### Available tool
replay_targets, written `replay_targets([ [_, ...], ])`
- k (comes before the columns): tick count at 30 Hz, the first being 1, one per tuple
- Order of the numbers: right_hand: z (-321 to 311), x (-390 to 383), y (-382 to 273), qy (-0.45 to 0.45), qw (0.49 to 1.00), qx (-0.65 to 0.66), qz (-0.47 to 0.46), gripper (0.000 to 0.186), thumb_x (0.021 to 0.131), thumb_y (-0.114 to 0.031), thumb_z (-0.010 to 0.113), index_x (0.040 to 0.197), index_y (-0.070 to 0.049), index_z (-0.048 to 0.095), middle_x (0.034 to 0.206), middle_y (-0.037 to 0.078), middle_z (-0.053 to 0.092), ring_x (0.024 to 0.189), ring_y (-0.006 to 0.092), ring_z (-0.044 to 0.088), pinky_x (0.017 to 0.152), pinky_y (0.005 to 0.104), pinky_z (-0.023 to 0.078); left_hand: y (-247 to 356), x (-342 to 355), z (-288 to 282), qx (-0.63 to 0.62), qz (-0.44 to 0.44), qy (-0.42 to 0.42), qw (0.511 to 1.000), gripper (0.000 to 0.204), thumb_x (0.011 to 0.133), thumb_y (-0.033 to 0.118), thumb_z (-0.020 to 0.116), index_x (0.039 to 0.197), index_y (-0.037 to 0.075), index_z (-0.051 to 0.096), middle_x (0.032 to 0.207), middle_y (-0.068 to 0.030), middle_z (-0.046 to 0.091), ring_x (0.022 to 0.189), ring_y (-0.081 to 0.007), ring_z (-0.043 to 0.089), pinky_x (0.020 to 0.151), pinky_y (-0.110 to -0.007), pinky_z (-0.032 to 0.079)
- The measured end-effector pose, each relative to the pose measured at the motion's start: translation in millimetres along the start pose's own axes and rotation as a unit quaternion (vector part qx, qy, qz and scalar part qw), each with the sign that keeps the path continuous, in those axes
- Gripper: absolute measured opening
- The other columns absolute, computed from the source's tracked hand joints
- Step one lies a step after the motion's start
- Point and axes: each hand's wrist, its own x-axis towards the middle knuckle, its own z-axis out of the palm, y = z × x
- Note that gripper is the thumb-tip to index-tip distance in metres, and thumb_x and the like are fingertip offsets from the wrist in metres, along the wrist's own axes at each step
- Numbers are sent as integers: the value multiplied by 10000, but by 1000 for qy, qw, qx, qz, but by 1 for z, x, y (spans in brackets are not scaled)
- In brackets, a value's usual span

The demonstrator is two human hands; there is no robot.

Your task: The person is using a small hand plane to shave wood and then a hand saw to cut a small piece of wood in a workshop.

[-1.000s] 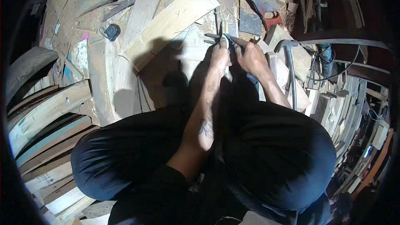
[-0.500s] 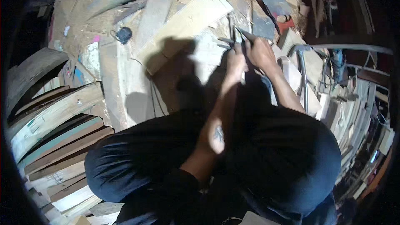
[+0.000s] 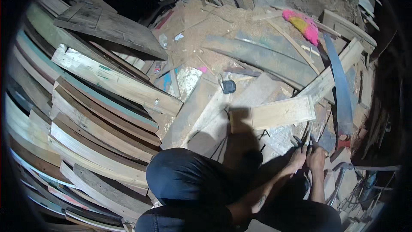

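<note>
My left hand point(image 3: 298, 159) and my right hand point(image 3: 316, 158) are side by side at the lower right, nearly touching, both closed. A dark slim pointed tool point(image 3: 313, 138) sticks out past the fingers of my right hand. What my left hand grips is too small to make out; dark slim pieces point(image 3: 297, 139) lie by its fingertips. Just beyond the hands, a pale planed board point(image 3: 283, 114) rests across other wood, its left end in shadow. To their right lies a handsaw point(image 3: 339, 88) with a long grey blade and a reddish handle point(image 3: 344, 141).
Stacked planks point(image 3: 103, 133) fill the left side. A black tape-measure-like case point(image 3: 228, 87) with a loop sits mid-floor. A pink and yellow fluffy cloth point(image 3: 302, 26) lies at the far right. A metal frame point(image 3: 343, 167) stands close by my right arm. Sawdust and offcuts cover the ground.
My view has swung left, so hands and board now appear lower and farther right. The stacked planks and pink cloth show more. Both hands stay closed together.
</note>
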Motion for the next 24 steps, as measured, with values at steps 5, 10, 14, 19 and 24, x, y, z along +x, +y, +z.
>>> replay_targets([
  [5,-14,7,-19,-37,999,2,-11,442,933,-72,548,1368,-102,615,991,332,671,939,469,677,839,528,531,3,14,-14,-23,-11,-1,1000,654,1055,538,346,1214,-38,613,1054,-230,685,957,-326,677,827,-435,525],
  [10,-20,-11,-30,-25,999,-7,-19,418,925,-91,572,1337,-94,640,944,318,678,901,461,680,809,514,532,3,19,-18,-29,-17,-7,999,664,1053,544,348,1222,-43,607,1056,-234,685,956,-334,676,825,-441,524],
  [14,-29,-11,-40,-30,999,22,8,437,910,-91,566,1341,-100,642,912,323,672,868,456,686,788,513,529,1,20,-19,-33,-20,-15,999,671,1051,548,349,1229,-47,603,1056,-237,685,955,-340,675,824,-446,524],
  [19,-11,-17,-33,0,1000,5,-7,414,923,-111,557,1325,-79,648,901,328,670,856,463,688,761,523,535,-1,18,-22,-38,-22,-17,999,681,1048,554,351,1237,-52,597,1058,-242,685,953,-348,674,823,-451,524],
  [24,-5,-16,-35,4,999,30,31,391,941,-137,536,1306,-71,659,920,324,677,889,478,680,799,537,533,-5,16,-23,-41,-23,-18,999,691,1045,560,352,1246,-56,592,1059,-246,685,952,-357,673,821,-457,524],
])
